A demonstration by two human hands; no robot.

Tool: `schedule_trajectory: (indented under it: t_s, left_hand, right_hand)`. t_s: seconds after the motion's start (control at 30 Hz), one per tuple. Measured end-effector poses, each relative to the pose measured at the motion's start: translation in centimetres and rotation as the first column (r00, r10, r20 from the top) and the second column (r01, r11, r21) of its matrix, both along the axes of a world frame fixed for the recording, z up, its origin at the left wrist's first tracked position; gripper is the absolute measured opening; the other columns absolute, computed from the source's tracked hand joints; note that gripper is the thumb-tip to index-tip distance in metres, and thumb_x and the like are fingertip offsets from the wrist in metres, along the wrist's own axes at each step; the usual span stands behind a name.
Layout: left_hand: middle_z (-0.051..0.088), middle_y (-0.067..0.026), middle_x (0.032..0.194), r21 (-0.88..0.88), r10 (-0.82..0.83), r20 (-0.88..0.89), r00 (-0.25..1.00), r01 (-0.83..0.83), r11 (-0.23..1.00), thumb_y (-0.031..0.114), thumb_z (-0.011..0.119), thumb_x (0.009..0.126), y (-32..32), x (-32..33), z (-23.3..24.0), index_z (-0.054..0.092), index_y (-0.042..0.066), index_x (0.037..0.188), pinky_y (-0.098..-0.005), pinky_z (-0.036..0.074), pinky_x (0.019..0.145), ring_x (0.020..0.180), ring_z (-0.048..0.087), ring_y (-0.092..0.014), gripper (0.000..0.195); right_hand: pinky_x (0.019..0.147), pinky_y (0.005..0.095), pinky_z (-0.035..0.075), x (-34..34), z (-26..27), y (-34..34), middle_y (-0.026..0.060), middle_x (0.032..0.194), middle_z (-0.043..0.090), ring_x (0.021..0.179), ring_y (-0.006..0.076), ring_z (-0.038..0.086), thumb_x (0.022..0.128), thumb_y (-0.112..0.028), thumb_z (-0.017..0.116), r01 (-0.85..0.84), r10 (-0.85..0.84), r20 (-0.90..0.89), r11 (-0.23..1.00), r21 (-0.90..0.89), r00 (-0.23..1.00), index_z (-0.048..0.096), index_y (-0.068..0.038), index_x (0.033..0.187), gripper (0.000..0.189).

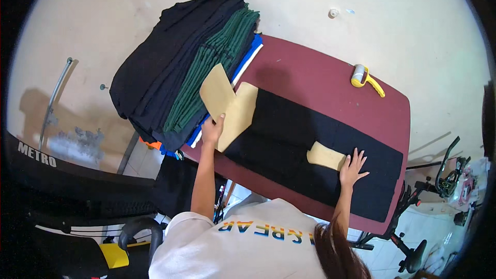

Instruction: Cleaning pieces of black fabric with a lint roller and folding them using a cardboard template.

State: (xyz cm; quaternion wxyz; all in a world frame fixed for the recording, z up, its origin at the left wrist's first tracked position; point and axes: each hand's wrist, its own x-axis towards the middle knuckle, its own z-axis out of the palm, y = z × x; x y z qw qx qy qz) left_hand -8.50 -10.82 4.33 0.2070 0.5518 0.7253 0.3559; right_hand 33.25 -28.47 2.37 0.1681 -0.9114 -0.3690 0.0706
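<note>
A black cloth (279, 131) lies flat and roughly rectangular in front of me. At its left end is a tan piece of card or stiff paper (238, 118) with a flap (217, 89) tilted up. I cannot tell whether the two are one piece. My left hand (213, 128) grips the card's near edge, thumb on top. A smaller tan piece (326, 156) with curved edges rests on the cloth's middle. My right hand (352, 168) lies palm down on the cloth with fingers spread, against the right end of that small piece.
Beside the cloth, to the left, rises a tall stack of folded dark and green fabric (186, 62). A yellow-handled lint roller (366, 80) lies on the maroon tabletop (306, 66) towards the back right. An exercise bike (412, 255) stands beyond the right edge, a treadmill (77, 178) at left.
</note>
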Motion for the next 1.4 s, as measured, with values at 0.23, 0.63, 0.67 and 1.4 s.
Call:
schedule_trajectory:
  t_s: [0.23,0.63,0.67,1.4]
  left_hand:
    - [0.053,-0.0223,0.057,0.186,-0.156,-0.135,0.978,0.180,0.966,0.027,0.057,0.081,-0.6,1.7,9.3,0.062,-0.002,0.081,-0.0405,0.042,0.049,0.052,0.055,-0.035,0.029]
    - [0.057,-0.0080,0.058,0.198,-0.188,-0.295,0.937,0.252,0.947,0.045,0.055,0.080,8.3,-4.5,36.2,0.061,-0.005,0.070,-0.0309,0.043,0.052,0.055,0.054,-0.012,0.051]
    - [0.060,-0.0090,0.063,0.264,-0.095,-0.276,0.957,0.171,0.949,0.046,0.055,0.080,8.5,-6.1,38.4,0.062,-0.004,0.074,-0.0303,0.045,0.054,0.057,0.057,-0.014,0.051]
    - [0.055,-0.0100,0.112,0.200,0.126,0.566,0.815,-0.284,0.938,0.032,0.050,0.087,11.6,-38.9,22.5,0.047,-0.002,0.119,-0.0276,0.047,0.074,0.093,0.057,-0.019,0.047]
  right_hand:
    - [0.101,0.0586,-0.001,-0.5,-1.2,-0.1,0.0043,0.143,0.020,0.133,0.0232,0.013,0.091,-0.036,0.029,-0.009,0.021,0.174,0.998,-0.067,0.984,0.034,-0.021,0.133,0.044]
    - [0.102,0.0576,0.003,-0.4,-1.1,-0.1,0.0028,0.142,0.024,0.132,0.0228,0.017,0.090,-0.033,0.033,0.010,-0.007,0.180,1.000,-0.015,0.984,0.039,-0.022,0.130,0.041]
    - [0.102,0.0578,0.003,-0.5,-0.9,-0.2,0.0036,0.142,0.023,0.133,0.0233,0.016,0.090,-0.032,0.033,0.009,-0.007,0.164,1.000,-0.014,0.986,0.040,-0.021,0.129,0.042]
    - [0.103,0.0558,0.004,-0.7,-1.1,-0.1,0.0050,0.141,0.026,0.132,0.0246,0.017,0.087,-0.031,0.038,0.014,-0.015,0.174,1.000,0.008,0.985,0.040,-0.020,0.129,0.043]
